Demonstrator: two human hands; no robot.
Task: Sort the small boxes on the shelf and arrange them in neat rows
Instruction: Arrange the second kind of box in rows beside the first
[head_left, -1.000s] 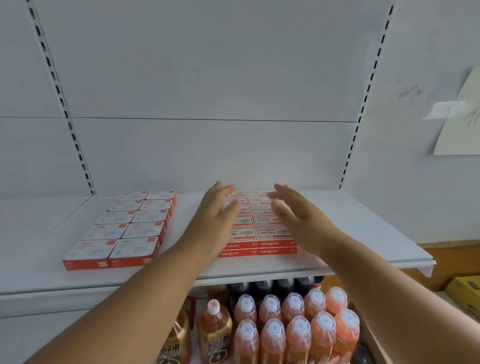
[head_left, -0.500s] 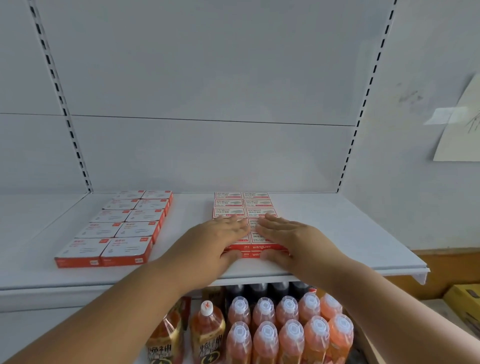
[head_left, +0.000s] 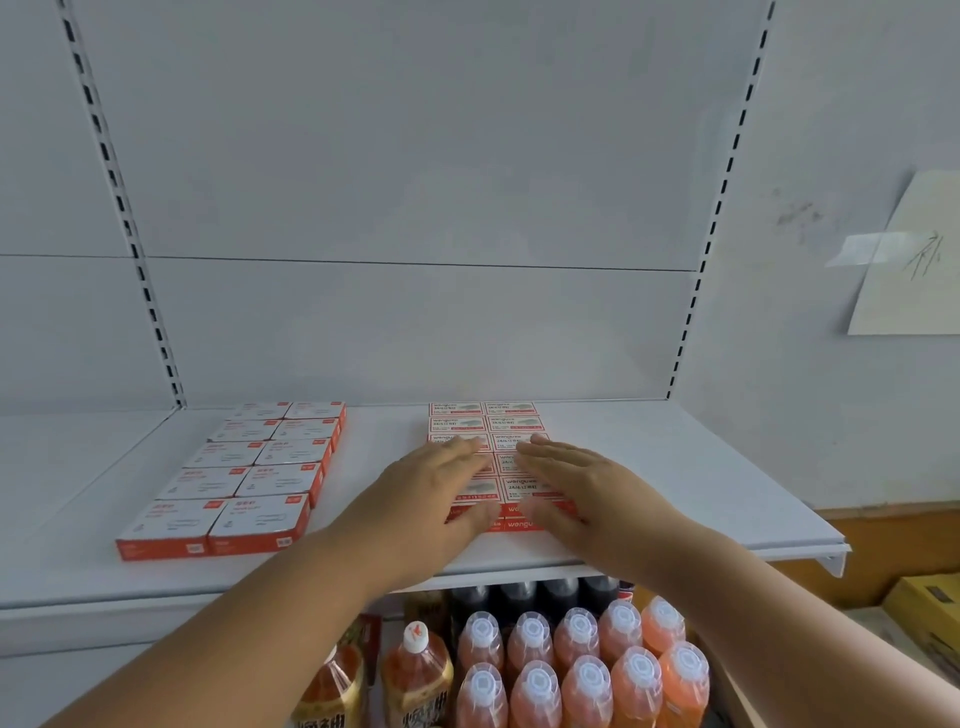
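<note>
Two blocks of small boxes lie on the white shelf (head_left: 675, 499). At the left, white-topped boxes with orange sides (head_left: 260, 470) form two neat columns. In the middle, small red-and-white staple boxes (head_left: 485, 423) form two columns stacked two layers high. My left hand (head_left: 436, 493) lies flat on the left column's near boxes, its thumb down at the stack's front face. Fingers straight, my right hand (head_left: 569, 486) presses flat on the right column, thumb also at the front. Both hands hide most of the near boxes.
Below the shelf stand several orange drink bottles with white caps (head_left: 576, 670) and dark bottles behind them. A paper sheet (head_left: 914, 260) is taped to the wall at the right. A yellow carton (head_left: 930, 613) sits low at the right. Slotted uprights frame the back panel.
Both hands came back from the far boxes to the near end of the middle stack and settled flat on it. The boxes look unmoved.
</note>
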